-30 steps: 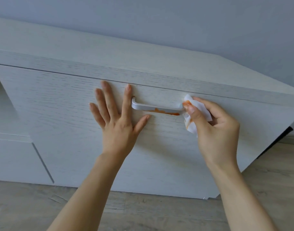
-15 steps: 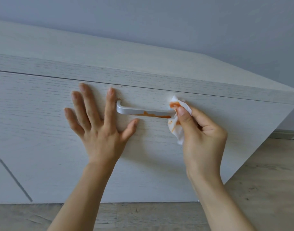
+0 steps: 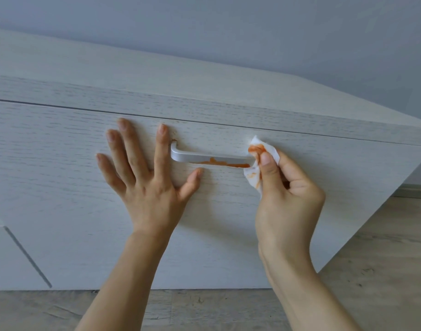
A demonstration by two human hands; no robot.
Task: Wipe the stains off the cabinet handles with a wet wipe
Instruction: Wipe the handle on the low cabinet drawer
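Note:
A silver bar handle [image 3: 204, 157] is fixed near the top of a pale wood-grain cabinet door [image 3: 216, 223]. An orange stain [image 3: 225, 163] runs along the handle's lower edge on its right half. My right hand [image 3: 288, 199] pinches a white wet wipe [image 3: 257, 161], smeared orange, against the handle's right end, which the wipe hides. My left hand [image 3: 142, 173] lies flat on the door just left of the handle, fingers spread and the thumb below the bar.
The cabinet top [image 3: 157, 75] meets a grey-blue wall [image 3: 252, 32] behind. A second cabinet front [image 3: 9, 254] adjoins at lower left. Light wooden floor [image 3: 371, 271] spreads below and to the right of the cabinet.
The view has shifted right, so the handle sits further left in frame. My right hand still holds the wipe at the handle's right end; my left hand stays flat on the door.

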